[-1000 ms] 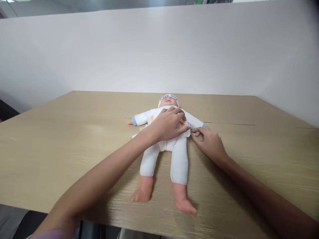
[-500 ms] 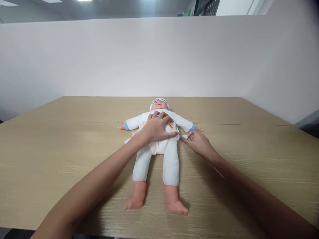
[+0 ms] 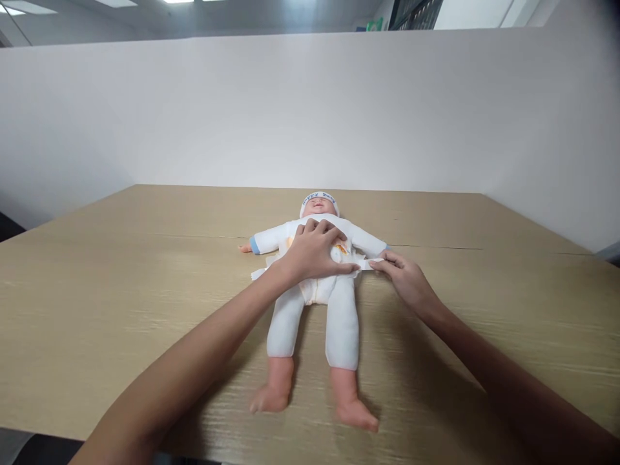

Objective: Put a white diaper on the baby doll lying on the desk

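From the head view, a baby doll (image 3: pixel 314 284) lies face up mid-worktop (image 3: pixel 121 303), legs toward the person. The left hand (image 3: pixel 314 255) rests flat, fingers spread, on its belly, seemingly steadying it, while the right hand (image 3: pixel 404 278) pinches the diaper tab (image 3: pixel 371 263) at the doll's side, pulling it taut.

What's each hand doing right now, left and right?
Left hand: open, pressed flat on the belly of the white-suited baby doll.
Right hand: closed, pinching the white diaper tab at the doll's side.
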A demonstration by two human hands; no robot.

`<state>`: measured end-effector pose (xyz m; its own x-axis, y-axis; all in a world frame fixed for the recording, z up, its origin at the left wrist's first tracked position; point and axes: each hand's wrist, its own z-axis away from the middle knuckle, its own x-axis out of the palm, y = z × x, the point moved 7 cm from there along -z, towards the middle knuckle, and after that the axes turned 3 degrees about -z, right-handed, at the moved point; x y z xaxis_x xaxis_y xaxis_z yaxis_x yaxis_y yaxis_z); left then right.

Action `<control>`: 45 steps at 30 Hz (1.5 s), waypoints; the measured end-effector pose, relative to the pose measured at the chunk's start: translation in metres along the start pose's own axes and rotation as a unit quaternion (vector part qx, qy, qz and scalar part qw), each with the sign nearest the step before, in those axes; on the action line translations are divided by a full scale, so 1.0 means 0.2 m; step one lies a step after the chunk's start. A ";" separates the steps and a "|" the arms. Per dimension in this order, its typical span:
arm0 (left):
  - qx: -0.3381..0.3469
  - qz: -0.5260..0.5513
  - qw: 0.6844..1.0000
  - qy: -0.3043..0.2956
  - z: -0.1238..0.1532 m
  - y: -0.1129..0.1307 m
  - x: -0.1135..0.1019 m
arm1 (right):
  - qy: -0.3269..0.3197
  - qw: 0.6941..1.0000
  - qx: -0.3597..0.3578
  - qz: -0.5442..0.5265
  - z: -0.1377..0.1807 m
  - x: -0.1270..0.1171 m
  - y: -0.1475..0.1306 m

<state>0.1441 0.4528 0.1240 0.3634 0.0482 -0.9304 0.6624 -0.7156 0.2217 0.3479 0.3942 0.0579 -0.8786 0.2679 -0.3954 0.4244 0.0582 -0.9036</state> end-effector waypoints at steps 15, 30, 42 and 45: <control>0.008 0.005 1.000 0.015 0.00 0.01 0.01 | 0.023 0.981 -0.187 0.049 0.04 0.24 -0.25; -0.101 0.150 0.966 0.184 0.24 -0.42 -0.14 | -0.055 0.925 -0.339 0.162 0.17 0.24 -0.25; -0.179 -0.057 0.981 0.039 0.52 -0.66 -0.01 | -0.159 0.901 -0.345 0.210 -0.05 0.54 -0.76; -0.204 -0.025 0.979 -0.002 0.53 -0.69 -0.01 | -0.194 0.892 -0.303 0.272 -0.13 0.64 -0.74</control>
<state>-0.0179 0.4784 0.0642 0.3219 0.0735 -0.9439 0.8857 -0.3755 0.2729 0.1780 0.4455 0.1456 -0.4660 0.0679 -0.8822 0.7484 0.5620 -0.3521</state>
